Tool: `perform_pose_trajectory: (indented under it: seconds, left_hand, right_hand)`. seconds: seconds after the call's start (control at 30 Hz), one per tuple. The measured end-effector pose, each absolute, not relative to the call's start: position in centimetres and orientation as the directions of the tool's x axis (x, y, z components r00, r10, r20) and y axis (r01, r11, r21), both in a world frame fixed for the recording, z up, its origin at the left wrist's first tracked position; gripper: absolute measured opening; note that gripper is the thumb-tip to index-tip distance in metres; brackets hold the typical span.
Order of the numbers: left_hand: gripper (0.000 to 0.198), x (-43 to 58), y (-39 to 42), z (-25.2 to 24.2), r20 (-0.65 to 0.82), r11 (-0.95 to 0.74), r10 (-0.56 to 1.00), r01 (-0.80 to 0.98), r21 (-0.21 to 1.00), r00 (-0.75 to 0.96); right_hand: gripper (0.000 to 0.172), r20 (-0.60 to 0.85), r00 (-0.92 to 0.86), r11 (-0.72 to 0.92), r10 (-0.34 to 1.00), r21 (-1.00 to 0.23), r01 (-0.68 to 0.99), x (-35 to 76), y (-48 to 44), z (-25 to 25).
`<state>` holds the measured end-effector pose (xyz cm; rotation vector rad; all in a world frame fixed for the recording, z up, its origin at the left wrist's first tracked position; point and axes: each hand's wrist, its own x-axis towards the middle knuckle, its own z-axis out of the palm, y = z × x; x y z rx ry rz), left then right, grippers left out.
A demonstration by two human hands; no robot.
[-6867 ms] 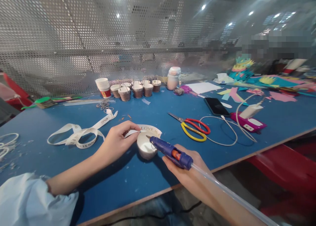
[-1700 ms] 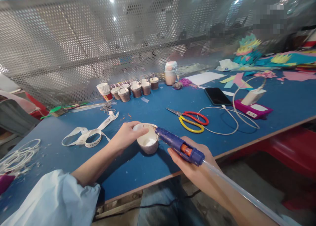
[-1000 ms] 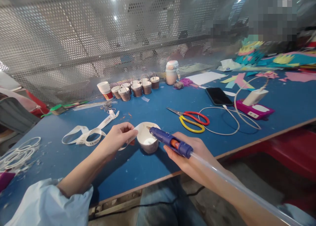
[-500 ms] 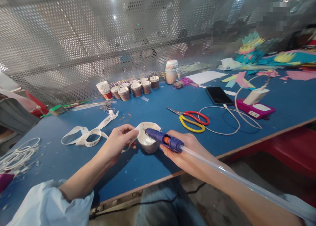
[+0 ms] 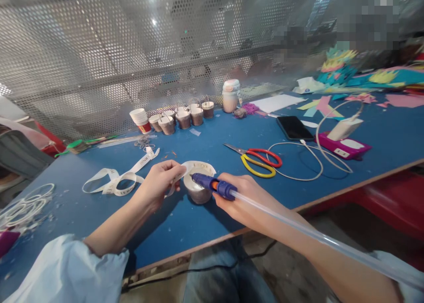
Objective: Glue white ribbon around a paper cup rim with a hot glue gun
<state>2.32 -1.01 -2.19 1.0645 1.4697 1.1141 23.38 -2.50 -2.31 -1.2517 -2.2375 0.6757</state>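
Observation:
A small wrapped paper cup (image 5: 198, 194) stands on the blue table in front of me. White printed ribbon (image 5: 204, 166) runs along the far part of its rim. My left hand (image 5: 165, 179) pinches the ribbon just left of the cup, and the loose length lies in loops behind that wrist. My right hand (image 5: 240, 192) grips a dark blue hot glue gun (image 5: 212, 184) with a long clear glue stick in its back. The gun's nozzle points left over the cup's opening. My right fingers are partly hidden behind the gun.
Scissors (image 5: 255, 161) with red and yellow handles lie right of the cup. Behind stand finished little buckets (image 5: 183, 119), stacked paper cups (image 5: 139, 119) and a lidded bottle (image 5: 231, 96). A phone (image 5: 294, 128) and purple power strip (image 5: 344, 146) with cable lie right. A perforated metal screen (image 5: 109, 64) borders the back.
The glue gun has shifted slightly left, its nozzle nearer the cup's left rim. My left hand has moved slightly up with the ribbon. The cup has shifted a little.

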Motion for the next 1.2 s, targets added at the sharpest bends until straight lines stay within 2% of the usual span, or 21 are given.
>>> perform_pose_trajectory:
  seconds: [0.17,0.43,0.63,0.87,1.2]
  left_hand:
    - [0.03,2.6,-0.4,-2.3,-0.248,0.247,0.958,-0.022,0.969,-0.146]
    - [0.033,2.6,0.4,-2.8,-0.267,0.249,0.952,-0.126,0.96,-0.149]
    - [0.031,2.7,1.1,-2.8,-0.275,0.253,0.954,-0.176,0.951,-0.116]
    - [0.03,2.7,0.9,-2.8,-0.269,0.248,0.956,-0.172,0.953,-0.115]
    - [0.033,2.7,0.8,-2.9,-0.272,0.253,0.955,-0.155,0.955,-0.116]
  right_hand:
    - [0.011,0.196,-0.452,0.464,0.87,-0.634,0.618,23.4,-2.7,-3.1]
    - [0.011,0.228,-0.469,0.505,0.854,-0.581,0.638,22.7,-3.5,-3.4]
    - [0.012,0.122,-0.468,0.471,0.875,-0.442,0.764,22.0,-3.9,-2.3]
    - [0.012,0.187,-0.521,0.553,0.833,-0.276,0.786,21.6,-3.8,-3.1]
    - [0.013,0.272,-0.517,0.583,0.812,-0.321,0.747,21.8,-3.6,-3.7]
